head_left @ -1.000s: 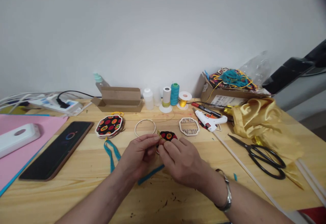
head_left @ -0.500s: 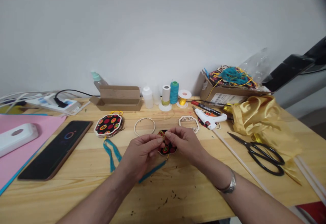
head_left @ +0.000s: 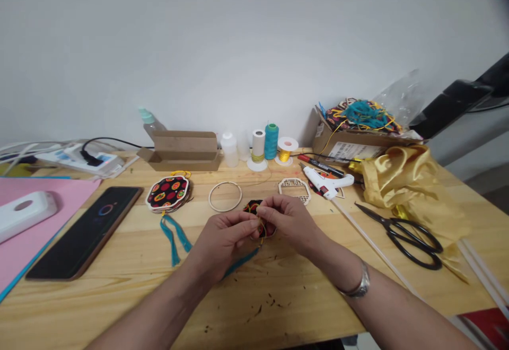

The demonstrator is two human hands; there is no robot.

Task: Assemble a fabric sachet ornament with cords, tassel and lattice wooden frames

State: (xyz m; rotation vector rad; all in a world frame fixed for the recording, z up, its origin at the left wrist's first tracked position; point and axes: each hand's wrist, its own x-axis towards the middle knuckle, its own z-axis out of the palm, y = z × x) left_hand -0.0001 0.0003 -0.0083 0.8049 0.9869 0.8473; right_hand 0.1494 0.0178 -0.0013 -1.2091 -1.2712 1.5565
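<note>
My left hand (head_left: 226, 236) and my right hand (head_left: 290, 225) meet over the middle of the table, thumb and forefinger pinched on each. Between the fingertips runs a thin yellow cord (head_left: 261, 222), partly hidden by the fingers. Right beneath lies a small dark pendant (head_left: 270, 230) with a red and yellow floral pattern, largely covered by my hands. Its teal tassel (head_left: 242, 261) trails toward the lower left, partly behind my left hand. A pale wooden ring (head_left: 210, 195) and a wooden lattice frame (head_left: 281, 186) lie just beyond.
Stacked patterned pendants (head_left: 169, 193) and a phone (head_left: 85, 233) lie left. Thread spools (head_left: 271, 142) stand along the wall beside an open cardboard box (head_left: 185, 158). At right are a glue gun (head_left: 332, 181), black scissors (head_left: 413, 241), gold satin cloth (head_left: 413, 185) and a filled carton (head_left: 353, 146).
My left fingertips have shifted slightly down and right, closer under the right ones, covering more of the pendant and tassel. Both hands keep their pinch.
</note>
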